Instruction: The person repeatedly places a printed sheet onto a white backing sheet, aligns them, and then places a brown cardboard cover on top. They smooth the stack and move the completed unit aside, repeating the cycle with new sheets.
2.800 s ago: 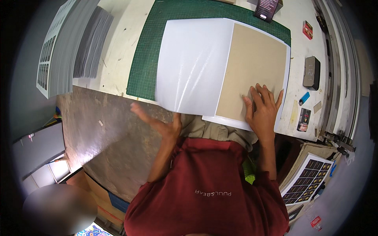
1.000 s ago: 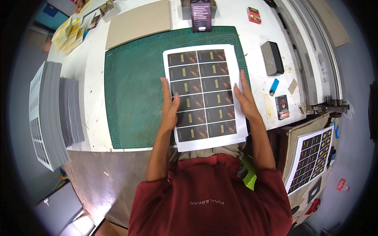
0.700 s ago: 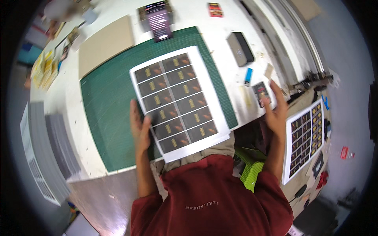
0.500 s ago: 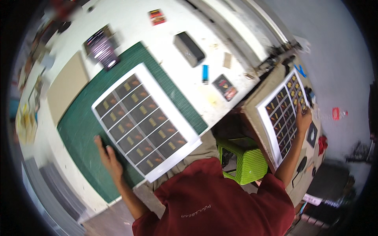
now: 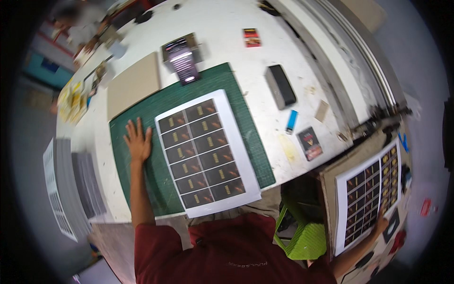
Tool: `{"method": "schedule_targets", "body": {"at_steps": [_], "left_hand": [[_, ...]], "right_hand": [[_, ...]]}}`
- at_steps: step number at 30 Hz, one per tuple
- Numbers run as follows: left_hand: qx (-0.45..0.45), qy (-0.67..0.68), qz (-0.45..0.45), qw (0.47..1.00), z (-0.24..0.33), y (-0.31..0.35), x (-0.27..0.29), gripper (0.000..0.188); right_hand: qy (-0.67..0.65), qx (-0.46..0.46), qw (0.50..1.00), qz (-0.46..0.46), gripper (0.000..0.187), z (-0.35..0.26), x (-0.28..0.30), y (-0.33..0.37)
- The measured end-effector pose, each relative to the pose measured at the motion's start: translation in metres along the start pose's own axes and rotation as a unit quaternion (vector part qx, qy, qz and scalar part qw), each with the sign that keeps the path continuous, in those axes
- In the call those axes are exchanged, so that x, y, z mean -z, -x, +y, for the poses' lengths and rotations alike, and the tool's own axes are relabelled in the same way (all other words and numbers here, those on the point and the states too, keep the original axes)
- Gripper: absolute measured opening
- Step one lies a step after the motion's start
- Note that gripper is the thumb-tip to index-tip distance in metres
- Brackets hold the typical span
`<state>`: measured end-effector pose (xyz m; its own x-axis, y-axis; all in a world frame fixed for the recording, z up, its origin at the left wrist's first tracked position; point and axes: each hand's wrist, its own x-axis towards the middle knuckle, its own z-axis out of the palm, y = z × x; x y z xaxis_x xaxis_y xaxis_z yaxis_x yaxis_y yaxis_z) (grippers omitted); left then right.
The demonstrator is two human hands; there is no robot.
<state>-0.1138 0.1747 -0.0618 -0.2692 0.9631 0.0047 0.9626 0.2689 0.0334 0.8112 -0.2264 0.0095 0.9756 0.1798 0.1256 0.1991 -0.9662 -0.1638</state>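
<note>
My left hand (image 5: 138, 142) lies flat with fingers spread on the green cutting mat (image 5: 170, 101), beside a stack of printed sheets (image 5: 244, 137). These white sheets carry a grid of dark card-like panels with small gold print. On the lower surface at the right, more printed sheets (image 5: 365, 181) show dark panels and a strip of yellowish ones. My right hand (image 5: 379, 224) is at their near edge, a finger stretched out against the paper. Its other fingers are partly hidden.
A phone (image 5: 183, 64) leans on a small box behind the mat, near a beige board (image 5: 134, 85). Rightward are a black box (image 5: 281, 86), a blue lighter (image 5: 292, 121) and a dark card (image 5: 309, 143). Paper stacks (image 5: 75, 182) stand left; a green stool (image 5: 306, 240) is below. Another person is far left.
The view has swung, so the table now sits further right in it. My left hand, earlier raised edge-on at the mat, now lies flat. My right hand stays at the right-hand sheets.
</note>
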Motion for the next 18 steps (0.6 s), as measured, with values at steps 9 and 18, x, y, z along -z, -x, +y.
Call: {"method": "schedule_targets", "body": {"at_steps": [9, 18], "left_hand": [[-0.062, 0.247, -0.045, 0.966, 0.038, 0.088, 0.022, 0.069], [-0.176, 0.301, 0.165, 0.923, 0.121, 0.002, 0.071, 0.057]], "right_hand": [[0.07, 0.033, 0.978, 0.194, 0.085, 0.041, -0.029, -0.057], [0.098, 0.011, 0.972, 0.214, 0.09, 0.038, -0.031, -0.066]]}}
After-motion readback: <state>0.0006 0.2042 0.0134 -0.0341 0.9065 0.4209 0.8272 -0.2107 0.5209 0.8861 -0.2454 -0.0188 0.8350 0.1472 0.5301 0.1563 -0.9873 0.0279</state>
